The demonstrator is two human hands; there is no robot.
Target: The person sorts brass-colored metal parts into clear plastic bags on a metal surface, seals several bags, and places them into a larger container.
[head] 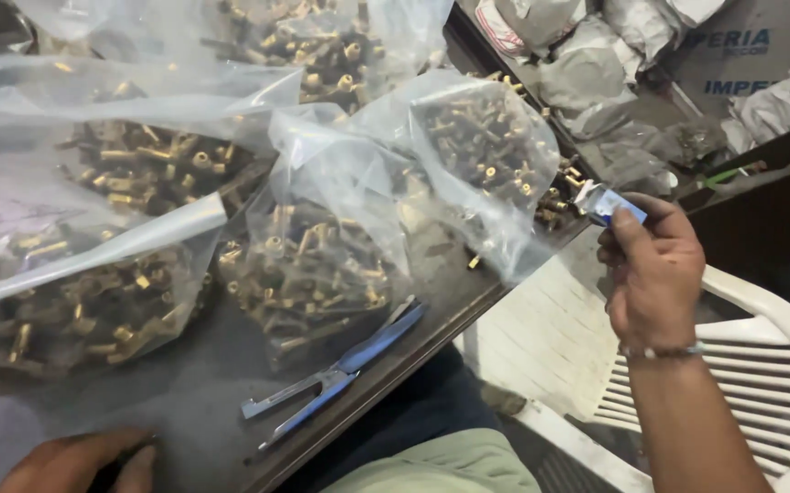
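At the lower left edge the left hand [80, 463] rests on the dark table [189, 402], fingers curled down – whether it holds anything I cannot tell. Clear plastic bags of brass fittings [308, 265] crowd the table above it. Blue-handled pliers [336, 376] lie free near the table's front edge. Off to the right, over a white plastic chair [760, 365], the right hand [655, 274] pinches a small blue-and-white packet [610, 203] – a firmer grip nearer its middle would probably steady it.

Glossy clear plastic bags [340, 173], shiny brass fittings [308, 265], matt dark tabletop [194, 393], white plastic chair [760, 365], blue-handled metal pliers [340, 370]
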